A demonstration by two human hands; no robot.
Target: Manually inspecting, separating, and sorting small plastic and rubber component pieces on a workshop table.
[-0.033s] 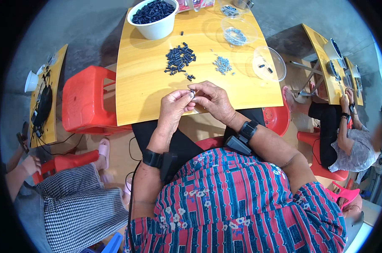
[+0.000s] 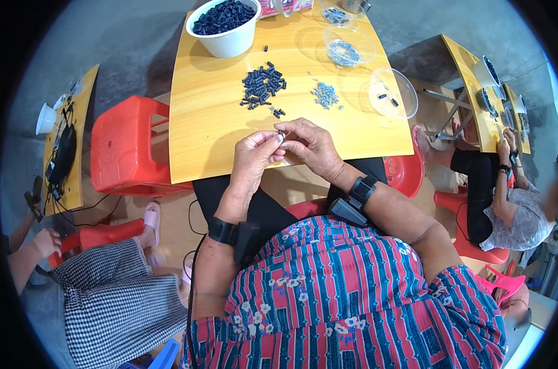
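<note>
Small black cylinders [image 2: 259, 93] fill the white bowl [image 2: 230, 45] at left and lie heaped nearer, most seemingly left to handle; silvery bits [image 2: 325, 95] sit mid-table, and only a couple of cylinders, perhaps finished, lie in the clear round dish [image 2: 402, 86] at right. At the table's [image 2: 208, 129] near edge, the left hand [image 2: 256, 152], reaching forward, and right hand [image 2: 314, 146], angled inward, pinch a mostly hidden dark piece [image 2: 281, 133] between closed fingertips.

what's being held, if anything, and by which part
A small dark piece, pinched between the left hand and the right hand; they cover most of it, so the exact part gripped cannot be told.
</note>
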